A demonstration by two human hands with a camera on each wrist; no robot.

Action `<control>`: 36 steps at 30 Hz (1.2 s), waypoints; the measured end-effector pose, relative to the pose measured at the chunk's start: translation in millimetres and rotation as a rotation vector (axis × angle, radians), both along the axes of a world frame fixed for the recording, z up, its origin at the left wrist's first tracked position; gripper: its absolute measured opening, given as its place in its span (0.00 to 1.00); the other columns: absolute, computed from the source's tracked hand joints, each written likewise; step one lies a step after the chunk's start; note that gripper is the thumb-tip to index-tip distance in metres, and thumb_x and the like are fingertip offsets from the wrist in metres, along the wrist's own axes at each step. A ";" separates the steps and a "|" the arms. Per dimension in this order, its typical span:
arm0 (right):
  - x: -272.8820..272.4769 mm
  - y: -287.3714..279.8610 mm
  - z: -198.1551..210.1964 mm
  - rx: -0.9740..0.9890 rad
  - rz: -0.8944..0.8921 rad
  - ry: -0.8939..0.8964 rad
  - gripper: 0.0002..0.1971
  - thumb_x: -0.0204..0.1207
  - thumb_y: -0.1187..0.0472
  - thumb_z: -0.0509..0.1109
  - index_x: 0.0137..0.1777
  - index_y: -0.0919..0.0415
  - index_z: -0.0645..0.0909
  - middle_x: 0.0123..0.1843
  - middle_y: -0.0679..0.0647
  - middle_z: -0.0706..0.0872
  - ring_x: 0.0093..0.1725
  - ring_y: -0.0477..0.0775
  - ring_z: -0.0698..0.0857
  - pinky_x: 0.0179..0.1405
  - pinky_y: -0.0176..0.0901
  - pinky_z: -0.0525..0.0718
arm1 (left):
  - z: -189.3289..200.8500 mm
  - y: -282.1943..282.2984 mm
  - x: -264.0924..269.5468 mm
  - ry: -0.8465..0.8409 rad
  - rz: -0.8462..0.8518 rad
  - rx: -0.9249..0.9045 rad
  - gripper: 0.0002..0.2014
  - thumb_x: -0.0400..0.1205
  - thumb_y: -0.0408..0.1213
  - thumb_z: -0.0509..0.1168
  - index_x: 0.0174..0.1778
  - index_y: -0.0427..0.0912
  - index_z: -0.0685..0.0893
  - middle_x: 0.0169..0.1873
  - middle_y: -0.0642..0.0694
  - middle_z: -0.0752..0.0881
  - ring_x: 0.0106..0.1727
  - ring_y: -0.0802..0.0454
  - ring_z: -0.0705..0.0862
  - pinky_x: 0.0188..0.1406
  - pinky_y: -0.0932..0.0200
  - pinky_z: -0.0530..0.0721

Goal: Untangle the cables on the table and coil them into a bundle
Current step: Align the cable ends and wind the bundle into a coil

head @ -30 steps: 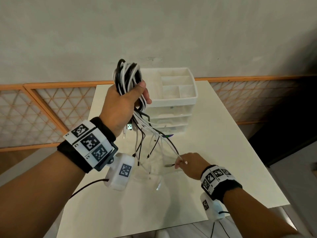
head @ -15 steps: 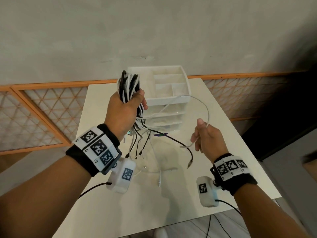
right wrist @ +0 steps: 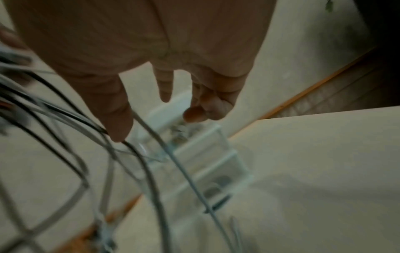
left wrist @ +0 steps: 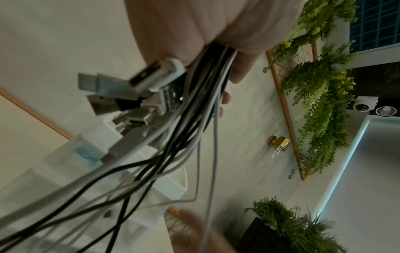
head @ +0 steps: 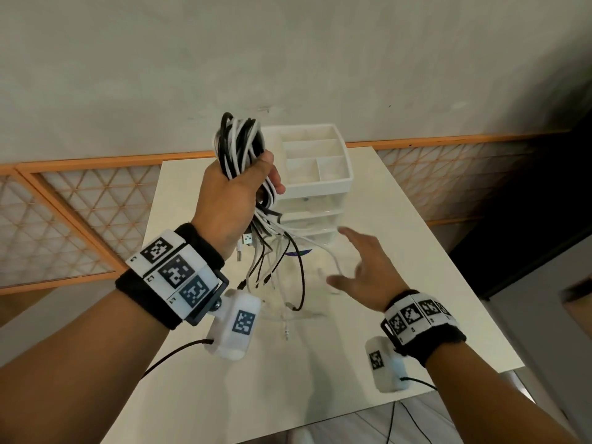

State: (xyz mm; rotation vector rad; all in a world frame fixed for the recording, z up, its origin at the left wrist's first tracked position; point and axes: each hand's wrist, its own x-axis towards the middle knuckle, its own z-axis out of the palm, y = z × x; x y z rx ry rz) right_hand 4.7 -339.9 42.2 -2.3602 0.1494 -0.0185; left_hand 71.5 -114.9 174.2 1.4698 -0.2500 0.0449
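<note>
My left hand (head: pixel 234 200) is raised above the table and grips a thick bundle of black and white cables (head: pixel 242 145). Their loose ends (head: pixel 272 270) hang below the fist with several USB plugs (left wrist: pixel 134 89) sticking out near the palm. My right hand (head: pixel 362 267) hovers to the right of the hanging ends, fingers spread and holding nothing. A thin white cable (right wrist: pixel 184 172) runs just under its fingers (right wrist: pixel 164 85), and a black one (right wrist: pixel 149 178) passes by the thumb; the right wrist view is blurred.
A white drawer organiser (head: pixel 317 174) with open top compartments stands on the white table (head: pixel 400 251) behind the cables. A grey wall with an orange lattice panel (head: pixel 80 219) lies beyond. The table's right edge drops off near my right wrist.
My right hand has let go of the white cable it had lifted in a loop, opened, and moved left toward the hanging ends. My left hand keeps its grip, a little higher.
</note>
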 end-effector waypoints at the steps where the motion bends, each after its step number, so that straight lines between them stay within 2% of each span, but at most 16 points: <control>1: 5.2 11.5 11.4 0.074 0.050 -0.113 0.41 0.66 0.52 0.84 0.78 0.41 0.70 0.72 0.48 0.71 0.47 0.43 0.78 0.57 0.40 0.83 | 0.1 -3.0 -2.5 0.001 -0.014 0.002 0.09 0.84 0.38 0.66 0.37 0.46 0.85 0.32 0.44 0.86 0.39 0.42 0.87 0.52 0.41 0.84; 3: 11.0 33.2 29.9 0.183 0.127 -0.249 0.22 0.69 0.53 0.83 0.64 0.48 0.84 0.63 0.43 0.79 0.37 0.34 0.76 0.42 0.33 0.82 | -0.4 -7.1 -6.5 -0.012 -0.025 0.023 0.09 0.85 0.38 0.65 0.38 0.46 0.84 0.32 0.44 0.86 0.38 0.43 0.87 0.52 0.41 0.84; 5: 13.1 41.8 36.2 0.206 0.139 -0.246 0.06 0.74 0.53 0.79 0.42 0.53 0.87 0.40 0.37 0.83 0.29 0.39 0.74 0.33 0.30 0.75 | 0.1 -6.1 -7.2 -0.029 -0.012 0.041 0.10 0.83 0.41 0.66 0.36 0.49 0.86 0.31 0.46 0.86 0.39 0.43 0.87 0.55 0.37 0.85; 6: 13.3 40.8 33.6 0.152 0.136 -0.219 0.11 0.76 0.52 0.76 0.34 0.52 0.83 0.30 0.38 0.80 0.27 0.41 0.73 0.31 0.30 0.71 | 0.8 -3.6 -6.1 -0.030 0.004 0.041 0.11 0.82 0.42 0.66 0.33 0.52 0.87 0.30 0.46 0.86 0.40 0.41 0.87 0.57 0.35 0.84; 8: 10.3 32.5 19.6 -0.070 0.128 -0.091 0.18 0.78 0.47 0.72 0.29 0.51 0.74 0.24 0.42 0.77 0.28 0.42 0.75 0.33 0.38 0.73 | 2.7 4.3 -2.3 -0.022 0.040 0.023 0.12 0.81 0.42 0.66 0.32 0.52 0.87 0.30 0.48 0.87 0.41 0.39 0.86 0.60 0.32 0.82; 10: 2.2 20.9 0.3 -0.223 0.110 0.104 0.15 0.78 0.43 0.71 0.36 0.51 0.80 0.36 0.44 0.82 0.42 0.51 0.83 0.46 0.46 0.80 | 5.2 12.6 0.4 -0.012 0.047 -0.018 0.07 0.82 0.41 0.66 0.39 0.47 0.86 0.31 0.47 0.87 0.40 0.41 0.87 0.58 0.34 0.83; 12: -7.3 11.4 -18.0 -0.211 0.116 0.284 0.17 0.73 0.40 0.75 0.54 0.50 0.83 0.58 0.48 0.83 0.59 0.54 0.84 0.62 0.49 0.81 | 6.3 18.3 2.4 0.000 0.038 -0.033 0.06 0.82 0.40 0.66 0.43 0.43 0.84 0.32 0.46 0.86 0.39 0.42 0.87 0.55 0.37 0.84; 14: -12.6 8.8 -17.5 -0.139 0.148 0.338 0.39 0.64 0.37 0.80 0.74 0.45 0.72 0.75 0.47 0.70 0.66 0.51 0.79 0.70 0.51 0.78 | 7.2 20.3 2.2 0.002 0.017 -0.019 0.06 0.82 0.40 0.66 0.42 0.43 0.84 0.32 0.45 0.86 0.39 0.42 0.86 0.55 0.35 0.84; 17: -8.1 20.6 17.1 0.058 0.154 0.124 0.63 0.50 0.25 0.79 0.84 0.37 0.49 0.85 0.39 0.53 0.79 0.49 0.68 0.79 0.64 0.69 | 6.2 16.1 -2.6 -0.009 -0.029 0.049 0.11 0.83 0.40 0.66 0.34 0.52 0.87 0.32 0.44 0.86 0.40 0.40 0.86 0.56 0.31 0.83; 20: -1.4 50.8 63.6 0.131 0.222 -0.075 0.68 0.50 0.24 0.79 0.84 0.36 0.40 0.88 0.36 0.48 0.87 0.48 0.54 0.84 0.63 0.59 | 3.1 6.4 -9.9 -0.043 -0.063 0.130 0.14 0.84 0.41 0.65 0.32 0.51 0.87 0.31 0.41 0.87 0.41 0.32 0.84 0.50 0.37 0.82; 22: 1.9 77.0 79.3 0.045 0.290 -0.142 0.68 0.52 0.26 0.79 0.86 0.42 0.41 0.88 0.42 0.55 0.86 0.47 0.56 0.85 0.62 0.56 | 2.0 0.1 -14.0 -0.070 -0.087 0.156 0.15 0.84 0.42 0.65 0.34 0.40 0.86 0.33 0.33 0.86 0.42 0.26 0.84 0.49 0.35 0.83; 25: 6.9 105.2 64.4 -0.017 0.239 -0.149 0.51 0.60 0.30 0.78 0.80 0.51 0.63 0.71 0.42 0.80 0.73 0.52 0.76 0.77 0.60 0.69 | 2.1 -4.6 -17.3 -0.076 -0.093 0.175 0.18 0.84 0.42 0.64 0.37 0.30 0.84 0.33 0.34 0.87 0.38 0.34 0.85 0.49 0.35 0.85; 27: 9.1 111.3 46.2 0.097 0.137 -0.207 0.28 0.68 0.40 0.78 0.63 0.53 0.77 0.48 0.42 0.86 0.53 0.53 0.85 0.58 0.52 0.82 | 0.8 -4.2 -17.6 -0.081 -0.079 0.177 0.18 0.84 0.42 0.64 0.37 0.30 0.84 0.34 0.34 0.87 0.38 0.39 0.83 0.47 0.39 0.85; 29: 9.4 108.9 35.8 0.235 0.112 -0.226 0.08 0.73 0.54 0.76 0.49 0.56 0.85 0.35 0.46 0.87 0.37 0.51 0.85 0.41 0.47 0.84 | -2.1 -0.2 -16.3 -0.077 -0.077 0.173 0.17 0.84 0.43 0.64 0.35 0.34 0.84 0.34 0.33 0.87 0.38 0.38 0.82 0.45 0.41 0.82; 32: 8.4 90.8 26.4 0.205 0.137 -0.026 0.05 0.75 0.60 0.74 0.45 0.59 0.91 0.35 0.59 0.91 0.32 0.54 0.85 0.39 0.50 0.86 | -5.6 11.4 -15.4 -0.017 -0.175 0.151 0.14 0.84 0.44 0.65 0.38 0.41 0.86 0.33 0.37 0.87 0.40 0.27 0.82 0.48 0.39 0.81; 36: 7.7 58.9 15.6 0.049 0.127 0.116 0.05 0.73 0.62 0.75 0.39 0.56 0.91 0.33 0.54 0.90 0.33 0.50 0.85 0.40 0.43 0.82 | -9.5 23.2 -18.5 0.111 -0.476 0.118 0.12 0.82 0.43 0.66 0.46 0.35 0.83 0.31 0.37 0.83 0.35 0.38 0.83 0.43 0.48 0.82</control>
